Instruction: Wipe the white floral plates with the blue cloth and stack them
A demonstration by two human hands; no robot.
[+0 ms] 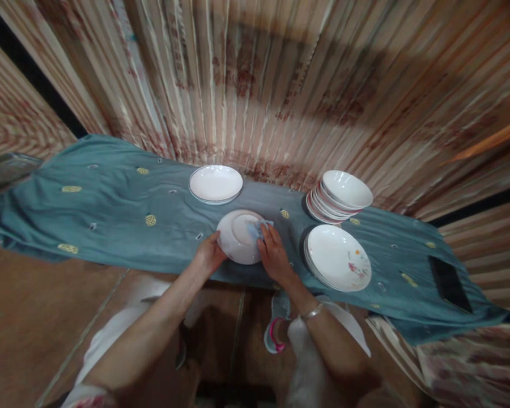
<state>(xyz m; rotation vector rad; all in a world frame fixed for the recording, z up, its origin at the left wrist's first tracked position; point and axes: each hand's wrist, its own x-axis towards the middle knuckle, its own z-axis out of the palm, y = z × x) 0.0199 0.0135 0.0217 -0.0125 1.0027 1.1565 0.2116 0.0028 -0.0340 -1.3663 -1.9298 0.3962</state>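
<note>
My left hand (209,253) grips the left rim of a white plate (238,236), which is turned underside up and tilted over the table's front edge. Pressed against the plate's right side, my right hand (272,253) is closed on a light blue cloth (258,228). A bracelet sits on my right wrist.
A teal embroidered tablecloth (110,209) covers the long table. On it are a white plate stack (215,183) behind, a stack of bowls (339,196) at back right, a stack of floral plates (338,258) to the right, and a dark phone (449,282) far right. Striped curtains hang behind.
</note>
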